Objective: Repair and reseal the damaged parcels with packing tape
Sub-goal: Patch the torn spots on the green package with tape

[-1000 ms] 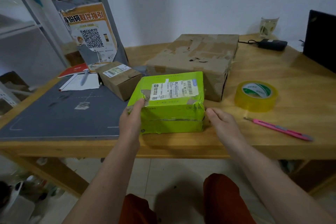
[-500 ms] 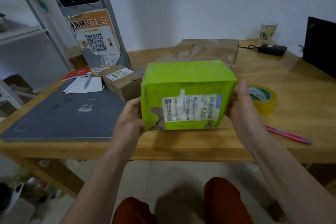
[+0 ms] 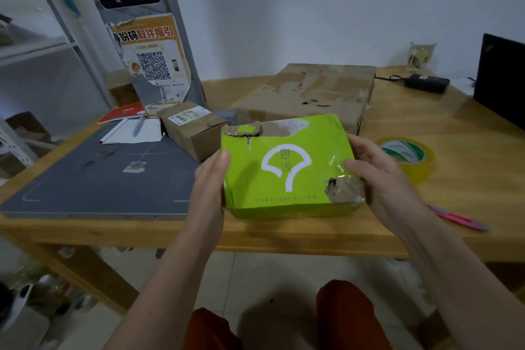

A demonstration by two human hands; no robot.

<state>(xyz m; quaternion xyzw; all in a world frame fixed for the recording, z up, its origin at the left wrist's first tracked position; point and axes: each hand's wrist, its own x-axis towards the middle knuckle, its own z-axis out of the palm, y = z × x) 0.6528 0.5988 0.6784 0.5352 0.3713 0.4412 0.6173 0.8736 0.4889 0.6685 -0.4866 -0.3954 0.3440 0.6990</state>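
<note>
I hold a bright green parcel (image 3: pixel 287 167) above the front edge of the wooden table (image 3: pixel 443 207), its white logo face turned up. Torn patches show brown cardboard at its far left corner and near right corner. My left hand (image 3: pixel 210 179) grips its left side and my right hand (image 3: pixel 377 176) grips its right side by the torn corner. A roll of clear packing tape (image 3: pixel 409 156) lies on the table just right of my right hand. A pink utility knife (image 3: pixel 460 219) lies near the front edge, partly hidden by my right wrist.
A small brown box (image 3: pixel 193 128) with a label and a large worn flat carton (image 3: pixel 309 94) sit behind the parcel. A grey mat (image 3: pixel 93 179) covers the table's left. Papers, a pen, a black adapter (image 3: pixel 426 84), a glass and a dark laptop edge (image 3: pixel 502 79) stand further back.
Both hands picked the green parcel up off the table and turned it over: the label face is gone from view and the logo face now points up.
</note>
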